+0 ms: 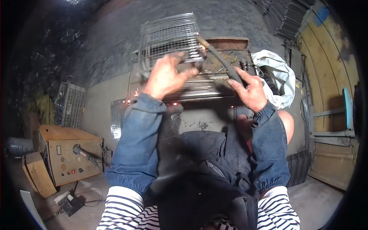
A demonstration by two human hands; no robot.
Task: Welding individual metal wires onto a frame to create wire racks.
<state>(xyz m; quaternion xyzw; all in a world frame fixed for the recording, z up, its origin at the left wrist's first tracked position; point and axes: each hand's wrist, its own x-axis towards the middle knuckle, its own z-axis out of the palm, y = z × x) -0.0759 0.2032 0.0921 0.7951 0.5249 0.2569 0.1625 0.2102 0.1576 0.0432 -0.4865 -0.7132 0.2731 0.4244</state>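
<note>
My left hand [166, 76] is over the workbench, slightly blurred, thumb and fingers apart beside the lower edge of a wire mesh basket [168, 36]. I see nothing between those fingers, though blur hides whether they touch the wires. My right hand [249, 88] is closed around the dark handle of a welding torch [221, 58]. Its brownish tip points up and left to the basket's right side, where an orange glow shows. Below the basket, several thin metal rods [207, 78] lie across the bench.
An orange-topped welding machine [74, 155] with a cable stands at left. Behind it leans a wire grid panel [71, 105]. A white sack [278, 76] with dark pieces sits right of the bench. Stacked dark mesh panels [281, 17] are at far right; sparks [136, 93] glow near my left sleeve.
</note>
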